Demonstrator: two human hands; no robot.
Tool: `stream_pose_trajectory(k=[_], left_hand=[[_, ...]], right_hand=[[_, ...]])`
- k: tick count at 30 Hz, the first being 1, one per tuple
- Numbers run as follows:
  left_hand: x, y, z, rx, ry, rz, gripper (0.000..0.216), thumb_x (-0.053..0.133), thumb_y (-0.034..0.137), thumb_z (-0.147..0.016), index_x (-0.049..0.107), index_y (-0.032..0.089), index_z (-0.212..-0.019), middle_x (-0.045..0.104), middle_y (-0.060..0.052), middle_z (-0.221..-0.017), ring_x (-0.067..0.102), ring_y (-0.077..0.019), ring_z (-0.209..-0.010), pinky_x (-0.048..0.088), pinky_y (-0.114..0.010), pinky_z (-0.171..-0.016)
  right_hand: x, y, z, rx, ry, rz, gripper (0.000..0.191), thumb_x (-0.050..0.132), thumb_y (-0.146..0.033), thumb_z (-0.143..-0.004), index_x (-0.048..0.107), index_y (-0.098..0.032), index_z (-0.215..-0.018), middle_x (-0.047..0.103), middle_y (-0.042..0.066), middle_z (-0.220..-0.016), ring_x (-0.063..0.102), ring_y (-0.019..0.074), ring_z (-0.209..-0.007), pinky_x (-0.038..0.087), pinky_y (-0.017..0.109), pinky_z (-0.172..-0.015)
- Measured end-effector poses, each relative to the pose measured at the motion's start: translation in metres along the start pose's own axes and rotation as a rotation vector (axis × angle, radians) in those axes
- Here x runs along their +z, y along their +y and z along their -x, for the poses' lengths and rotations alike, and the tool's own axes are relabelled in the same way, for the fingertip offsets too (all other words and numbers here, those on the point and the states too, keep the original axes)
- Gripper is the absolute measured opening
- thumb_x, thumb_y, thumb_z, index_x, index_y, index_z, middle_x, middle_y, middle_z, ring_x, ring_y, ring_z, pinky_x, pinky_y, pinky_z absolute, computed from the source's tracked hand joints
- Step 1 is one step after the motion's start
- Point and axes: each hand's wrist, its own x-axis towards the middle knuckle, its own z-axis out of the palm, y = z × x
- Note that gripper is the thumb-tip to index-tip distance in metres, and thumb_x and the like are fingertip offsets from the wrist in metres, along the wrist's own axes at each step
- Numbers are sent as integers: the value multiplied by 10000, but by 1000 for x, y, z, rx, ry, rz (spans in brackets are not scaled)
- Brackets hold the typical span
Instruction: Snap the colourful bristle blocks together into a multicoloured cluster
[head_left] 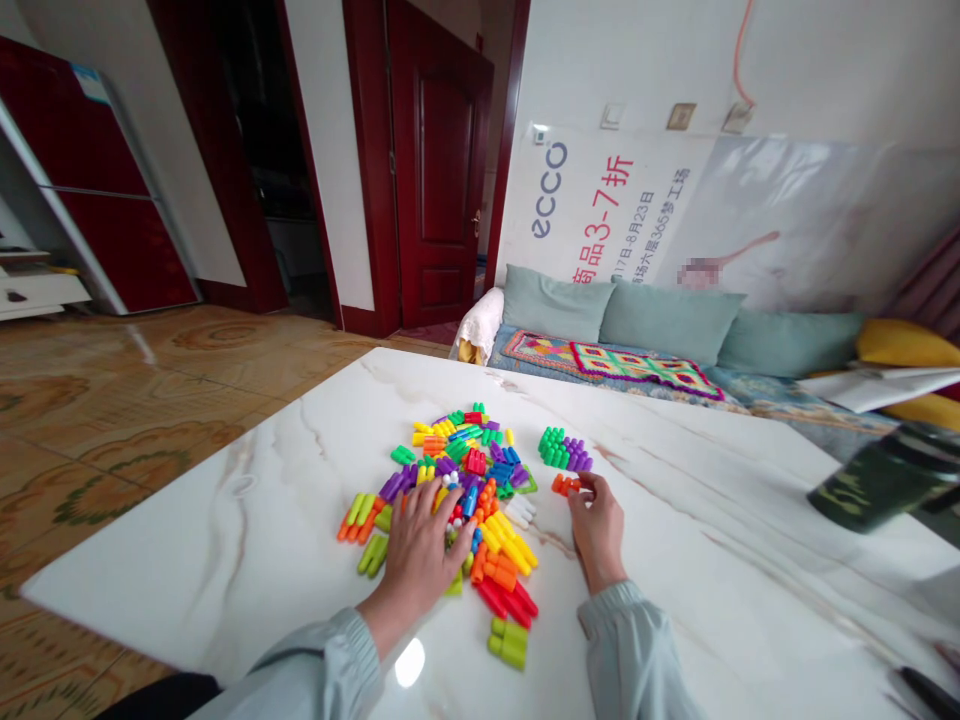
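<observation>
One desk: a white, marble-veined desk (675, 560) fills the foreground, with a sofa (675, 330) beyond its far edge and a camouflage bottle (877, 485) at its right side.
Pile: many bright bullet-shaped plastic bricks (480, 470) are heaped in the middle of the desk, with loose ones scattered along its near and left sides.
Left hand: the left hand (420, 550) lies palm down on the near side of the pile, fingers spread wide and flat over the bricks, gripping nothing.
Right hand: the right hand (598, 530) rests on bare desk just right of the pile, fingers drawn narrow with their tips pinched on the orange piece.
Green-and-purple block: the joined block (564, 450) stands apart from the pile, just beyond the right hand's fingertips.
Orange piece: the small orange piece (564, 485) juts left from the right fingertips toward the pile, its long axis running left to right. The right hand is on it; the left hand is well apart, across the pile.
</observation>
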Motion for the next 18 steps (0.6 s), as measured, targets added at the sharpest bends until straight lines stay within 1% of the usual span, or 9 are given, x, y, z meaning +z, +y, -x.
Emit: stream_pose_trajectory(k=[7,14,18], left_hand=[[2,-1,0,4,-16,-9,437,482,431,-921,610,233,-1289,575,-131,-1345,503,-335,-1242,360,-553,-1060],[-1,0,-1,3,-17,-1,440,477,426,-927,622,214,-1284,574,-145,-1345,496,-344,-1248,349,-557,-1065],[0,0,-1,3,-5,20,441,490,424,-921,615,224,-1293,575,-138,-1346,501,-346,-1241,348,-553,-1066]], right_hand=[[0,3,-2,11,6,-2,410,466,-344,-687,698,-146,-962,732,108,-829,653,230,-714,474,327,-663],[3,7,-3,-2,25,5,403,465,-317,-708,679,-147,-1003,734,101,-864,649,213,-712,455,305,-653],[10,9,-7,-51,49,37,367,450,-310,-735,685,-149,-966,724,91,-803,634,206,-677,444,297,-631]])
